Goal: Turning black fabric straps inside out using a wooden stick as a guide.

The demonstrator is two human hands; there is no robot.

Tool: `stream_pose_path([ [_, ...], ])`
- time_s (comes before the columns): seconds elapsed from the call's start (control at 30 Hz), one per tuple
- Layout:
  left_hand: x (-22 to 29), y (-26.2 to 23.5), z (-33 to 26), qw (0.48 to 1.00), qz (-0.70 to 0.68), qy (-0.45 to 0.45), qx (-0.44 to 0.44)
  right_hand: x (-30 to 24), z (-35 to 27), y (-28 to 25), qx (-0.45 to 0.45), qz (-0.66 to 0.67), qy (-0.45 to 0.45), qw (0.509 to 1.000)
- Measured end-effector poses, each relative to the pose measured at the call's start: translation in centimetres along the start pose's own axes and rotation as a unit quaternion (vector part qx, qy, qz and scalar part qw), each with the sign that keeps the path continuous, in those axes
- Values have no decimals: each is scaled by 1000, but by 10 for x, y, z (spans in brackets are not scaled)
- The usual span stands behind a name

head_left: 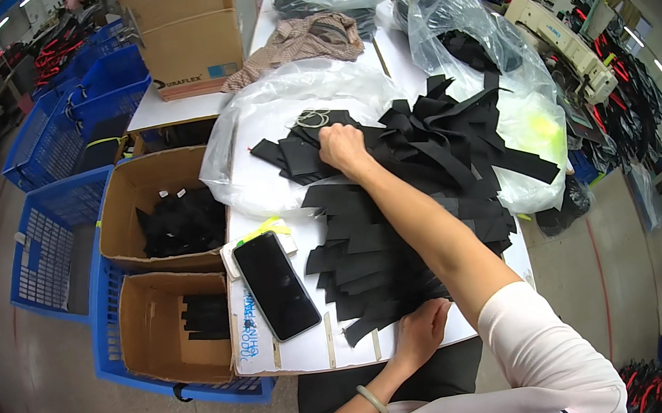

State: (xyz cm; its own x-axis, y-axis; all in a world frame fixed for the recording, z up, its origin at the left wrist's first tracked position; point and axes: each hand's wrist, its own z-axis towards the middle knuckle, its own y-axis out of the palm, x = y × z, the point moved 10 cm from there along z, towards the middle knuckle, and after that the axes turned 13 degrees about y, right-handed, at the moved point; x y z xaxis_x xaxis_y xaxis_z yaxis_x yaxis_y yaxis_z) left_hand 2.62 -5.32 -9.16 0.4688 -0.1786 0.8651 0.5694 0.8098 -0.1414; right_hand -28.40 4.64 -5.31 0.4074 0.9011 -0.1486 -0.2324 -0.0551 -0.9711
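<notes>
Flat black fabric strips (372, 243) lie in overlapping rows across the white table before me. My right hand (343, 148) reaches over them to a bundle of black strips (300, 155) at the far left of the pile. Its fingers are closed down on that bundle, beside a loop of pale string (313, 118). My left hand (424, 333) rests at the table's near edge, against the lowest strips, with fingers curled together; what they hold, if anything, is hidden. Looser, twisted black strips (445, 130) are heaped to the right of my right hand.
A black phone (276, 287) lies at the table's left. Cardboard boxes (171, 325) with black pieces stand in a blue crate (107, 318) beside it. Clear plastic bags (449, 20), a patterned cloth (295, 44) and a tall carton (183, 30) occupy the far side. A sewing machine (557, 37) stands right.
</notes>
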Motion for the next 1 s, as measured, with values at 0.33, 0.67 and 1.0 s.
stream_pose_path([
  [0.33, 0, 1, -3, 997, -68, -12, 26, 43, -21, -108, -94, 67, -9, 993],
  [0.67, 35, -35, 53, 874, -446, -144, 125, 128, -267, -152, -322, 566, 129, 748],
  [1.0, 33, -4, 36, 791, -532, -246, 175, 160, -309, -141, -62, 772, 84, 627],
])
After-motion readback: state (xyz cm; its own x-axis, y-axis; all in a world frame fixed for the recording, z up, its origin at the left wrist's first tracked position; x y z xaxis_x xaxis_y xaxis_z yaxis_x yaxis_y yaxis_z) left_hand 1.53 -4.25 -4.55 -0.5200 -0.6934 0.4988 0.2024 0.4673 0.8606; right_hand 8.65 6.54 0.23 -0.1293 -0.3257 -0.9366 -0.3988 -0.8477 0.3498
